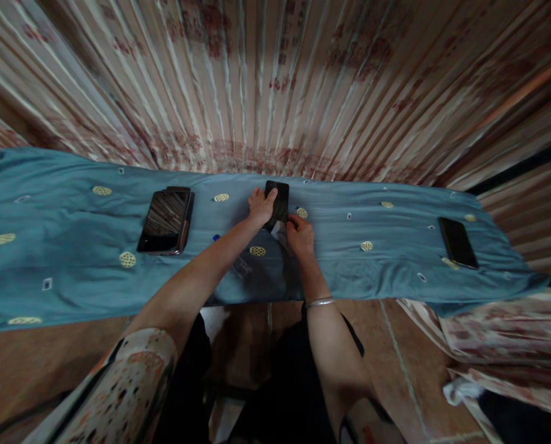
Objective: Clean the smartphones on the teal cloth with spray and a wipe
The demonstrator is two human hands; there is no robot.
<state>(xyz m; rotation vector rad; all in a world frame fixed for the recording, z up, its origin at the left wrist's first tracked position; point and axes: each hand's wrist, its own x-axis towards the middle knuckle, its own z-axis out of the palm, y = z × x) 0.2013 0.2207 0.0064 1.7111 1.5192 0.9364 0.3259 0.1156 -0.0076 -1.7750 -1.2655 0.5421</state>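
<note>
A dark smartphone (281, 200) lies at the middle of the cloth-covered surface, near its far edge. My left hand (260, 206) grips it from the left, with the thumb across its face and the fingers at its side. At the phone's lower right corner, my right hand (300, 234) is closed in a pinch on a thin white wipe (281, 233). The wipe touches the phone's lower end, and part of it is hidden by the fingers. Below my left forearm lies a small clear bottle (242, 267); a blue cap (216, 238) shows just beyond the arm.
A stack of phones (166, 221) sits to the left. Another dark phone (458, 242) lies far to the right. The blue patterned cloth (331, 265) is wrinkled and hangs over the near edge. A pleated curtain (275, 92) rises directly behind.
</note>
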